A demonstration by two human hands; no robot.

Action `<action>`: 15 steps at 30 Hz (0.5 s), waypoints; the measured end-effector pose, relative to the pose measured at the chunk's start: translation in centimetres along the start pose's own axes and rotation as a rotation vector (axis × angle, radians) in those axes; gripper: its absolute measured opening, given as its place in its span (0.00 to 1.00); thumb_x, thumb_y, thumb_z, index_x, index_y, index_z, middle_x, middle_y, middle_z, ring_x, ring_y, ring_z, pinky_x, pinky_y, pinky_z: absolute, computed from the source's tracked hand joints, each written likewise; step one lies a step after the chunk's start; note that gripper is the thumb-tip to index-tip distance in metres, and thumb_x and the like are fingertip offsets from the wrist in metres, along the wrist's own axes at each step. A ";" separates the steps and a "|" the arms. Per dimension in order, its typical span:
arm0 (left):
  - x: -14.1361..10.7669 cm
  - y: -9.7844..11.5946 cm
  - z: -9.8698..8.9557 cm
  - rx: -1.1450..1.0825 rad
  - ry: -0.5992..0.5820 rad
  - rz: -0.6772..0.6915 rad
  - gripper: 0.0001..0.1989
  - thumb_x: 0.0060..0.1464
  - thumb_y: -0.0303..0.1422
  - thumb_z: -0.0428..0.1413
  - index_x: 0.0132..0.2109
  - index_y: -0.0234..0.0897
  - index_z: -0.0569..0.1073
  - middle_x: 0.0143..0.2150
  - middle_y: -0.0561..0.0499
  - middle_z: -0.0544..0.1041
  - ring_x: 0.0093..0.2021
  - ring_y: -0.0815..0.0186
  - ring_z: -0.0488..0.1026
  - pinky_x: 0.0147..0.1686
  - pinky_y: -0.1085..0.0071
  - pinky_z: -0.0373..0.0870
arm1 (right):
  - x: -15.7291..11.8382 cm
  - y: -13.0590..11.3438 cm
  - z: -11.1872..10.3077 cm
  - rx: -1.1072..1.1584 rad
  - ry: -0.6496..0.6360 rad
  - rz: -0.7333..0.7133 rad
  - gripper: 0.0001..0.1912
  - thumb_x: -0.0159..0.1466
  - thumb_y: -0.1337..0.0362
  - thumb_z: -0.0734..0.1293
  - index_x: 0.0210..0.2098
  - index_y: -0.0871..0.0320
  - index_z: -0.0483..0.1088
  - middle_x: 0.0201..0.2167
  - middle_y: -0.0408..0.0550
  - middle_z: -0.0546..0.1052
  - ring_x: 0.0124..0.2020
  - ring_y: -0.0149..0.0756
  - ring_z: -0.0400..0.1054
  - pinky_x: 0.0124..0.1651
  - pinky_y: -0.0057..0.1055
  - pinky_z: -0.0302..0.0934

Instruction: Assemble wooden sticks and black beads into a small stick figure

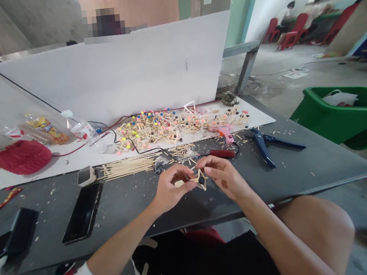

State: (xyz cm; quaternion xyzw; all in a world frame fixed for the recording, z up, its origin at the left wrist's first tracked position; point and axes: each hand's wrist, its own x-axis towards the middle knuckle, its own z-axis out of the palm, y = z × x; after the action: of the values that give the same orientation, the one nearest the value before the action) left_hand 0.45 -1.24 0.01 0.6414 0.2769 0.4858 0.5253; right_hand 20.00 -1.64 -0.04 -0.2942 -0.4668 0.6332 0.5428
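Bin, green plastic (337, 116), holds white bag (340, 98); left hand (172, 188), right hand (223, 177) clamped on wooden stick star (201, 180).

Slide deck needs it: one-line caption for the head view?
Left hand and right hand hold a small star-shaped stick frame over a dark table, a pink glue gun and heaped stick frames beyond.

nothing readable; print on snack packet (47, 130), plastic bottle (82, 131) too blurred

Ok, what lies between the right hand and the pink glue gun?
The head view shows a red-handled corded tool there, lying on the dark table.
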 end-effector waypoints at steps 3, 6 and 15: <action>-0.1 0.0 0.0 0.053 -0.006 0.055 0.11 0.50 0.28 0.66 0.40 0.35 0.74 0.35 0.50 0.78 0.33 0.68 0.76 0.35 0.73 0.75 | 0.1 0.2 0.0 -0.055 0.006 -0.018 0.12 0.54 0.61 0.77 0.37 0.54 0.76 0.44 0.47 0.74 0.44 0.37 0.67 0.47 0.32 0.62; -0.2 -0.1 0.0 0.065 0.003 0.051 0.10 0.51 0.29 0.66 0.40 0.35 0.74 0.35 0.49 0.78 0.33 0.67 0.76 0.34 0.72 0.74 | 0.1 0.3 0.0 -0.078 -0.018 -0.014 0.14 0.54 0.59 0.77 0.39 0.54 0.76 0.45 0.48 0.74 0.45 0.38 0.68 0.48 0.34 0.63; -0.4 0.6 0.5 0.380 0.140 0.294 0.07 0.54 0.27 0.62 0.42 0.37 0.75 0.34 0.48 0.79 0.30 0.67 0.74 0.31 0.71 0.73 | 0.0 0.1 0.2 -0.208 0.088 -0.104 0.14 0.60 0.57 0.73 0.44 0.53 0.75 0.45 0.49 0.75 0.45 0.39 0.68 0.48 0.35 0.63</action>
State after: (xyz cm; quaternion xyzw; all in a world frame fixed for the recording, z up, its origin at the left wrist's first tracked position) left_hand 0.70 -1.97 0.46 0.7268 0.3025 0.5394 0.2987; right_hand 19.76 -1.67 0.00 -0.3520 -0.5204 0.5388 0.5613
